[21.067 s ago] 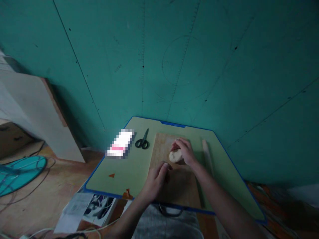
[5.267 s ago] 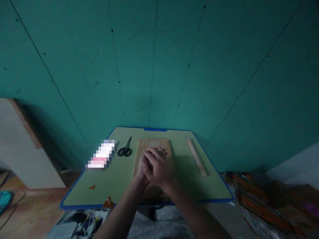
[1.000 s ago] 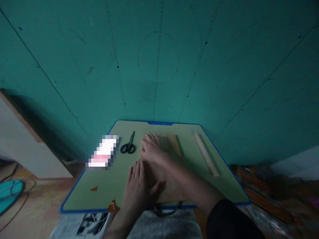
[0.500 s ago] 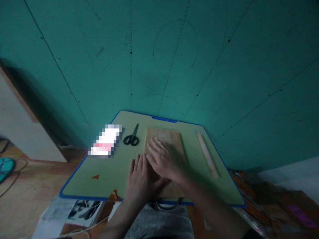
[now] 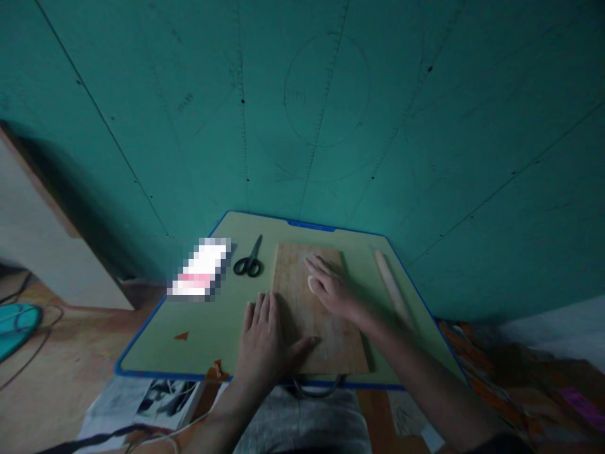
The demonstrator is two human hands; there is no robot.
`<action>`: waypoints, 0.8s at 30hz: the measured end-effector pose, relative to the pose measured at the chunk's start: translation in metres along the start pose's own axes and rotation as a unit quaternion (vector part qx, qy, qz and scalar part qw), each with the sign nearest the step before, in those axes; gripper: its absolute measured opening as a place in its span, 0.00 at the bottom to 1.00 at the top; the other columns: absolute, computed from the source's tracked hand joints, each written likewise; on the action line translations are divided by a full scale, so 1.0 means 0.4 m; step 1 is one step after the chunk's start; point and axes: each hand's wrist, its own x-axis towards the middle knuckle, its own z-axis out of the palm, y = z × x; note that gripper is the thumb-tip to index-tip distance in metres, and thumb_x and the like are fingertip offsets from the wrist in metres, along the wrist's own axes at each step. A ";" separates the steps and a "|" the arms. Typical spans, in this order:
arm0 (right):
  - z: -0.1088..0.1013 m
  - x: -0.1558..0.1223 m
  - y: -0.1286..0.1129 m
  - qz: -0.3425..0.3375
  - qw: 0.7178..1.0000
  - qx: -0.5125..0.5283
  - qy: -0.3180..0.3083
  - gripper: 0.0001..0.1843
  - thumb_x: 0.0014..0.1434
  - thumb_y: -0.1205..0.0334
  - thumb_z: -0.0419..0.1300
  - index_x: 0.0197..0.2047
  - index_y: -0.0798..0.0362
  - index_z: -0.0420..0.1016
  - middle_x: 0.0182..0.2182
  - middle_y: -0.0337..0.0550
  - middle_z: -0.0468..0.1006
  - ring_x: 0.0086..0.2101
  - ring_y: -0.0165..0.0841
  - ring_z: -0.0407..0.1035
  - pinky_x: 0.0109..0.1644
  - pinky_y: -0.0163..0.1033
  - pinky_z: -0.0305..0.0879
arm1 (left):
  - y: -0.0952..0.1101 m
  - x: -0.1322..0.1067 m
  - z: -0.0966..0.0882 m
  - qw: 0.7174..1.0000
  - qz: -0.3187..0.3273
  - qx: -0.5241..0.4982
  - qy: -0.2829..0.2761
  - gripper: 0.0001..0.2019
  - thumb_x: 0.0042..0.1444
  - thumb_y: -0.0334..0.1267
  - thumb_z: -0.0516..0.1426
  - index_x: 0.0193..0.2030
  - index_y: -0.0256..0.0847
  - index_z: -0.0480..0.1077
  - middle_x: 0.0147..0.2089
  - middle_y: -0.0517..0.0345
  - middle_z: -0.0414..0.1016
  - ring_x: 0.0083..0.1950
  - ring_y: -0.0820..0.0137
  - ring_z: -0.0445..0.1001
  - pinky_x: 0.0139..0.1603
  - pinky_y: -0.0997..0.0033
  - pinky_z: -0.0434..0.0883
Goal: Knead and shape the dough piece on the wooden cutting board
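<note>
A wooden cutting board (image 5: 302, 328) lies lengthwise on the pale green tabletop. My left hand (image 5: 265, 340) rests flat at its left edge, fingers stretched forward on the table and thumb across the board. Over the board's upper right part is my right hand (image 5: 331, 290), palm down with its fingers extended. By its thumb shows a small pale patch; whether this is the thumb tip or a separate bit, I cannot tell. Black-handled scissors (image 5: 249, 265) lie left of the board, points away from me. To the right lies a pale wooden rolling pin (image 5: 392, 284).
The small table (image 5: 155, 343) has a blue rim and stands against a green wall (image 5: 265, 139). A blurred-out white and pink rectangle (image 5: 201, 268) lies at its left. Nearer is a small orange triangle (image 5: 182, 336). Cardboard (image 5: 543, 391) is stacked on the right.
My right hand has moved right, away from my left hand, uncovering the middle of the board. My left hand has stayed at the board's left edge. The view has shifted slightly.
</note>
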 end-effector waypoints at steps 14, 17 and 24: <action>0.024 0.219 -0.030 0.105 0.991 -0.040 -0.069 0.25 0.67 0.58 0.49 0.65 0.55 0.66 0.69 0.58 0.53 0.68 0.47 0.46 0.69 0.59 0.43 | -0.004 0.003 -0.006 1.000 -0.013 -0.006 -0.022 0.55 0.45 0.70 0.57 0.68 0.25 0.53 0.65 0.25 0.62 0.68 0.40 0.59 0.68 0.37 0.53; 0.007 0.151 0.044 0.111 0.990 -0.029 -0.078 0.26 0.68 0.62 0.45 0.66 0.58 0.63 0.69 0.58 0.53 0.69 0.45 0.44 0.70 0.57 0.41 | -0.003 0.003 -0.002 1.000 -0.018 -0.016 -0.016 0.55 0.44 0.69 0.58 0.68 0.26 0.53 0.65 0.25 0.62 0.68 0.40 0.59 0.69 0.37 0.53; -0.019 -0.045 -0.045 0.009 0.999 -0.010 -0.048 0.33 0.69 0.53 0.43 0.70 0.63 0.52 0.71 0.59 0.47 0.69 0.44 0.42 0.69 0.53 0.49 | -0.002 0.001 0.006 1.000 -0.005 -0.005 0.005 0.54 0.45 0.69 0.57 0.67 0.24 0.54 0.65 0.24 0.62 0.68 0.41 0.60 0.68 0.39 0.56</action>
